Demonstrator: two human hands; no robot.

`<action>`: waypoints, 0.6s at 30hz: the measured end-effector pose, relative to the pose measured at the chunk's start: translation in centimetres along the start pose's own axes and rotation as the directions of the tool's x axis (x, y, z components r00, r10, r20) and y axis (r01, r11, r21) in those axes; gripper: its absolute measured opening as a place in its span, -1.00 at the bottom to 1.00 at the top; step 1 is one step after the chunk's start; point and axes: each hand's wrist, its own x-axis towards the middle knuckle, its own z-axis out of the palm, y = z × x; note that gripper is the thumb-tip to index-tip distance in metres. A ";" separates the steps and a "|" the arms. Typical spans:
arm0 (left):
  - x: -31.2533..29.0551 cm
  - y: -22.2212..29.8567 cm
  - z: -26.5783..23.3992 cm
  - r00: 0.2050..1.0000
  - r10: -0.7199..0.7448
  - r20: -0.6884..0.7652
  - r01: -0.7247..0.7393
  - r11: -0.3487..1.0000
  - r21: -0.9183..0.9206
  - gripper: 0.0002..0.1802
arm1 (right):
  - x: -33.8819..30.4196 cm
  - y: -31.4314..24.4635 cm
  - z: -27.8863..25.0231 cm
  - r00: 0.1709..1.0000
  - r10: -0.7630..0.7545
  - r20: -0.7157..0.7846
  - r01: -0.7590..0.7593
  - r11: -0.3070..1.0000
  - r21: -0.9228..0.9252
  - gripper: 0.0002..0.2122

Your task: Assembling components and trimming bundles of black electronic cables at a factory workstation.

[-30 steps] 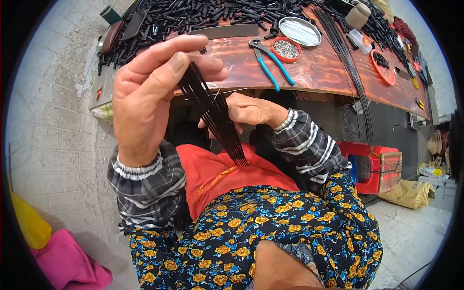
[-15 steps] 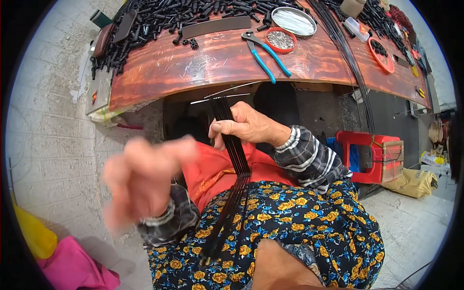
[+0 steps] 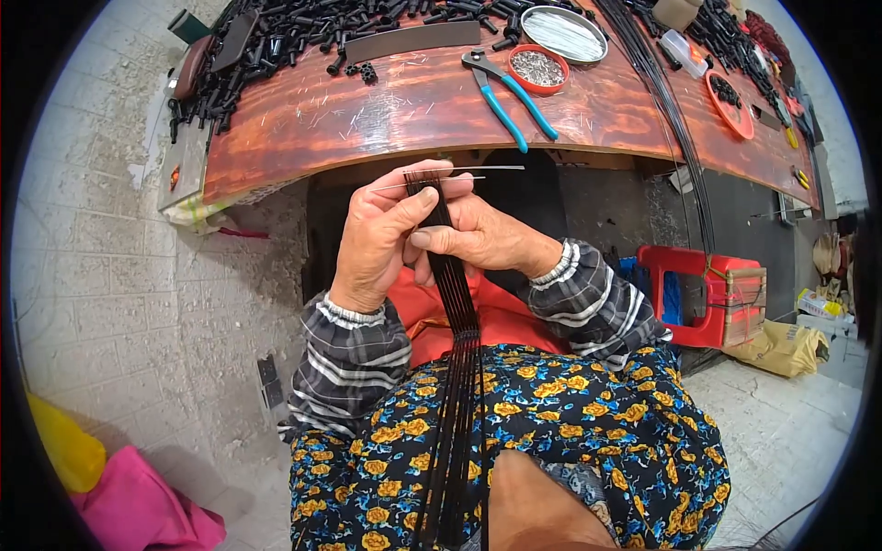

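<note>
A flat row of thin black rods [image 3: 457,298] runs from my hands down over my lap, with a cross band where it bends. At its upper end, my left hand [image 3: 367,243] is closed, thumb pressed on the rods. Just below, my right hand [image 3: 491,237] wraps round the same rods, its thumb across them. Two thin pale sticks [image 3: 503,168] lie crosswise at the top of the rods, by my left fingers. The fingers behind the rods are partly hidden.
Ahead stands a reddish wooden table [image 3: 303,129] with blue-handled pliers [image 3: 510,101], a red dish of small metal bits [image 3: 537,69], a tray of white sticks [image 3: 562,35] and piled black parts [image 3: 276,64]. A red stool [image 3: 698,294] stands to the right.
My left hand, blurred and away at the left before, has come up and right onto the top of the rods. My right hand keeps its hold in nearly the same place.
</note>
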 end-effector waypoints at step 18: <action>-0.7 0.2 2.3 0.987 -0.073 -0.140 0.054 0.989 -0.136 -0.71 | -2.0 -6.3 -4.3 0.839 -0.462 -0.288 0.183 0.737 -0.651 -0.87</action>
